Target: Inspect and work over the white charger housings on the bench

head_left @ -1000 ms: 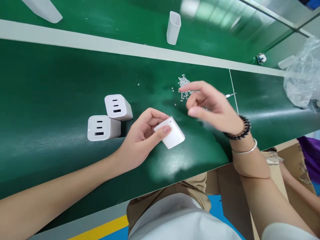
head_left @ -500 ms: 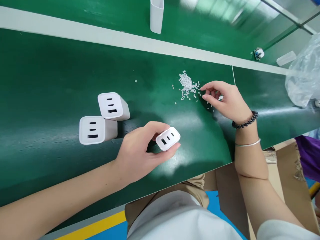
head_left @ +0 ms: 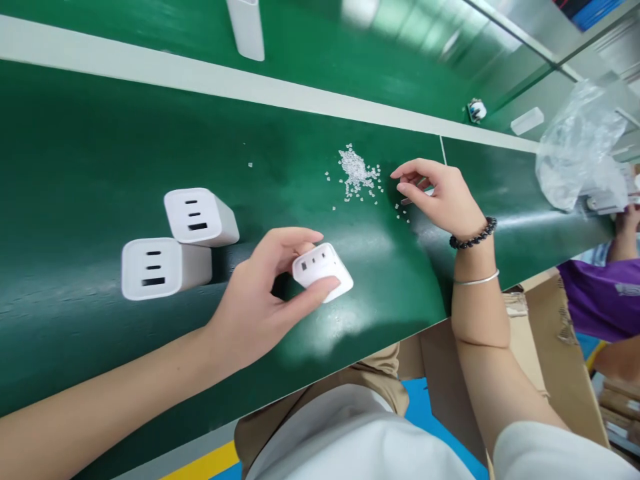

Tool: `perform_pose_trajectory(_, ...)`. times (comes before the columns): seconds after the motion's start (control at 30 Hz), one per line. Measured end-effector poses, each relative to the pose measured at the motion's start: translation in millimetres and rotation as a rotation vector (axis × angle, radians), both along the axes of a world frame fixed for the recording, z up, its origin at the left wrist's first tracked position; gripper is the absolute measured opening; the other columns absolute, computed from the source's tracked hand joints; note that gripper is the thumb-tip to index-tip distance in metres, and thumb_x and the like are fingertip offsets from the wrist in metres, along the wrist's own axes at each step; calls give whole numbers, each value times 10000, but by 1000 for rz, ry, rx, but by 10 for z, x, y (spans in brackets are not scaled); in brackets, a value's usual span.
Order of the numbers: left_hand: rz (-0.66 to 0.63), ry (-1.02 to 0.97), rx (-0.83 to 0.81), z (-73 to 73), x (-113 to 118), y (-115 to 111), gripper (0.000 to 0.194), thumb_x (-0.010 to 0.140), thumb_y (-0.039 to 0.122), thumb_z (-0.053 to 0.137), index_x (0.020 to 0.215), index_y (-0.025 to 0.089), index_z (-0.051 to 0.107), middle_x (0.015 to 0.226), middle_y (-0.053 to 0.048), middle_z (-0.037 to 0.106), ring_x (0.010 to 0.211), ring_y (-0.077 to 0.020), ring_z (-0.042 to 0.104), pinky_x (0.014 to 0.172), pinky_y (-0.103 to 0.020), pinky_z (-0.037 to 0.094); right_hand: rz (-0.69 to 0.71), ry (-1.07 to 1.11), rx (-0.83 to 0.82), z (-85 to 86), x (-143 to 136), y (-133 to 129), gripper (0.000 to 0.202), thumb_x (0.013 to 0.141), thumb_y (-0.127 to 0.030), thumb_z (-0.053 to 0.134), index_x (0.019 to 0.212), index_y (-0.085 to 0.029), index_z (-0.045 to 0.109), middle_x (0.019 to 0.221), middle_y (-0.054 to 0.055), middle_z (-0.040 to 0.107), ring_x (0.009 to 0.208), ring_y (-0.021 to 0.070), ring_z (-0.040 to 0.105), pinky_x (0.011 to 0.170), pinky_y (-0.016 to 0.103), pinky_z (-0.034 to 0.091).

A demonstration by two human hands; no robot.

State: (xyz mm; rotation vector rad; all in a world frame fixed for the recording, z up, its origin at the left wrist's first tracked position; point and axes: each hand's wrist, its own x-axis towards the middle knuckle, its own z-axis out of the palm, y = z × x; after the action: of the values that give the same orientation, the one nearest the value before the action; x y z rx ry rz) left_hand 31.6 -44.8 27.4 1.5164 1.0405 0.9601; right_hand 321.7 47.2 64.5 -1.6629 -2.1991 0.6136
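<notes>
Between its thumb and fingers my left hand (head_left: pixel 270 293) holds a white charger housing (head_left: pixel 327 270), tilted, its slotted end facing up and left. Two more white housings with three slots each, one (head_left: pixel 195 217) behind the other (head_left: pixel 153 269), stand touching on the green table (head_left: pixel 100 147) to the left. My right hand (head_left: pixel 440 193) hovers just right of a pile of small clear pieces (head_left: pixel 356 168), its fingers curled around a thin object, pale at one end, too small to name.
A white sleeve (head_left: pixel 247 30) stands beyond the pale strip (head_left: pixel 200 77). A small component (head_left: pixel 477 110), a translucent piece (head_left: pixel 527 121) and a clear plastic bag (head_left: pixel 575 153) are at the back right. Another person in purple (head_left: pixel 600 297) is at the right edge.
The housing in my left hand has tipped over, so more of its side shows. My right hand has shifted slightly away from the pile. The view has moved to the right.
</notes>
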Motion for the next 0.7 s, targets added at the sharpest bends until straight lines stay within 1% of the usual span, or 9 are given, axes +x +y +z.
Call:
perform_pose_trajectory(0.13, 17, -54, -98, -7, 6, 59, 354, 817, 272, 748, 1121, 232, 570, 947, -10, 641, 778, -132, 646, 617, -210, 540, 6, -8, -101, 145, 95, -28, 106, 849, -203, 624, 907, -167, 705, 847, 52, 719, 767, 187, 654, 713, 340, 508)
perform_pose_trajectory(0.2, 8, -62, -121, -3, 10, 69, 354, 813, 277, 750, 1116, 238, 570, 958, -12, 640, 779, -137, 645, 614, -213, 543, 15, -11, -165, 213, 150, -46, 70, 838, -218, 650, 854, -176, 704, 864, 53, 736, 778, 186, 655, 735, 349, 514)
perform_pose_trajectory(0.27, -2, -63, -137, -4, 11, 69, 354, 810, 282, 752, 1112, 243, 570, 977, -16, 642, 793, -145, 650, 627, -220, 553, 13, 0, -219, 245, 186, -58, 68, 824, -246, 677, 823, -185, 706, 882, 53, 748, 780, 184, 660, 756, 359, 527)
perform_pose_trajectory(0.43, -16, -59, -132, -27, 6, 58, 361, 798, 287, 762, 1102, 243, 572, 981, -17, 642, 806, -155, 654, 650, -230, 567, -7, -34, -325, 179, 168, -47, 71, 782, -262, 715, 763, -194, 707, 822, 43, 754, 729, 177, 678, 732, 355, 560)
perform_pose_trajectory(0.57, -19, -48, -136, -37, 9, 61, 366, 792, 299, 766, 1097, 244, 572, 959, -14, 639, 802, -160, 653, 653, -237, 566, -9, -61, -309, 127, 119, -36, 71, 780, -240, 707, 717, -210, 697, 758, 29, 745, 690, 172, 674, 680, 340, 561)
perform_pose_trajectory(0.7, -24, -45, -134, -38, 12, 66, 363, 792, 299, 764, 1095, 239, 573, 955, -15, 639, 804, -161, 653, 651, -232, 565, -16, -129, -277, 107, 92, -51, 85, 794, -198, 673, 712, -198, 694, 708, 10, 717, 644, 143, 626, 630, 302, 514)
